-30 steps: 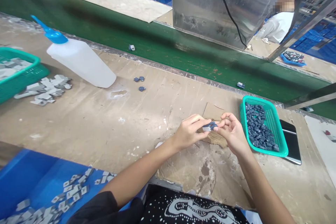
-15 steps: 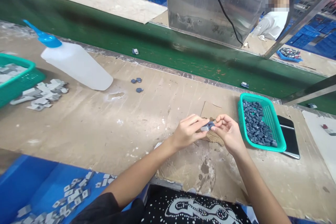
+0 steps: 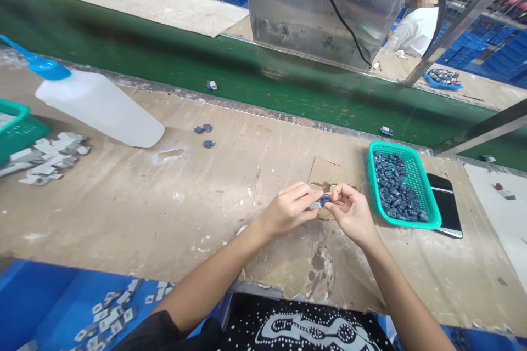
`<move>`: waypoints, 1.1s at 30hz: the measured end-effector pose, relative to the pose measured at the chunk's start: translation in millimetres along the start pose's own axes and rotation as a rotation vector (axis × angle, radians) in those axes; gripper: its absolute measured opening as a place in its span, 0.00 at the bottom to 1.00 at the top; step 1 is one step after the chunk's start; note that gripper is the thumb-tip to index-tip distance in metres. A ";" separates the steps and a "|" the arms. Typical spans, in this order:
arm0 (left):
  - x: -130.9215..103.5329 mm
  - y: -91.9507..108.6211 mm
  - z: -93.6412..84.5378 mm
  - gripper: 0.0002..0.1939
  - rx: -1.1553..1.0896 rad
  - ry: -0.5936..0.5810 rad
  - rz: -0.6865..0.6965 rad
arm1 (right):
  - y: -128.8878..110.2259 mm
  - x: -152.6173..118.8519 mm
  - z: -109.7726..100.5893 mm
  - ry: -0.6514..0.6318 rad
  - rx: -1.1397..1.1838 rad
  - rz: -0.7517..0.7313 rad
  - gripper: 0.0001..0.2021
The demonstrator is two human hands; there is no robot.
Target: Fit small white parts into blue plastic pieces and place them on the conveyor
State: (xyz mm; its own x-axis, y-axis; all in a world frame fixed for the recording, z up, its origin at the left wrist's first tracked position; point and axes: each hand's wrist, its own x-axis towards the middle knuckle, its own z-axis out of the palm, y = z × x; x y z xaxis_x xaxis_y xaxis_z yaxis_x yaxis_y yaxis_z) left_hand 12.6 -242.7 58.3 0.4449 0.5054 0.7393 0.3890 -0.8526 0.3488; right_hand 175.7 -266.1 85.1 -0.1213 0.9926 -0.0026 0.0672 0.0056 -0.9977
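My left hand (image 3: 288,207) is closed, its fingers pinching a small light-grey plastic block (image 3: 315,205). Against that block sits a small dark-blue plastic piece (image 3: 325,199), gripped by the fingertips of my right hand (image 3: 354,215). Whether the two parts are joined or only touching, I cannot tell. Both hands are held close together over a torn cardboard patch on the bench. To the right of my right hand stands a green basket (image 3: 373,189) full of similar dark-blue pieces (image 3: 397,186).
A white squeeze bottle (image 3: 102,107) with a blue nozzle lies at left, near loose grey blocks (image 3: 53,156) and another green basket (image 3: 20,134). Below is a blue bin (image 3: 37,296) with assembled pieces. A dark phone-like object (image 3: 447,203) touches the right basket. A person (image 3: 414,33) sits beyond the green belt (image 3: 288,90).
The view has shifted slightly, so the bottle and baskets appear further left. Both hands still hold the grey block and the dark-blue piece together, with the right fingertips now closed nearer the blue piece.
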 end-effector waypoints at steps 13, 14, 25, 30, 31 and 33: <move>0.4 1.8 -1.6 0.11 0.102 -0.079 0.066 | 5.4 -2.9 -1.7 -0.009 -0.154 -0.038 0.08; 0.9 2.1 -2.0 0.11 0.114 -0.084 0.072 | 5.9 -2.9 -1.5 -0.005 -0.165 -0.038 0.08; -0.2 6.6 -1.1 0.11 0.138 -0.103 0.034 | 7.9 -3.5 1.4 0.028 -0.208 -0.065 0.07; 4.9 4.9 -2.5 0.11 -0.170 -0.113 -0.266 | 3.1 -0.1 0.0 0.001 -0.021 -0.068 0.09; 6.5 3.9 -3.0 0.11 -0.243 -0.120 -0.366 | 1.3 1.4 0.1 0.008 -0.009 -0.073 0.09; 9.3 2.2 -4.1 0.12 -0.360 -0.145 -0.543 | -2.1 4.6 0.6 0.031 -0.051 -0.088 0.08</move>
State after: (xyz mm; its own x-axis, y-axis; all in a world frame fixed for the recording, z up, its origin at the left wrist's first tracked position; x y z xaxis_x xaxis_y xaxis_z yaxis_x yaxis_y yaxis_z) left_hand 14.3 -240.4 68.3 0.3753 0.8666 0.3288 0.3062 -0.4507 0.8385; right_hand 174.4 -261.7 87.2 -0.0987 0.9912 0.0877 0.1078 0.0982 -0.9893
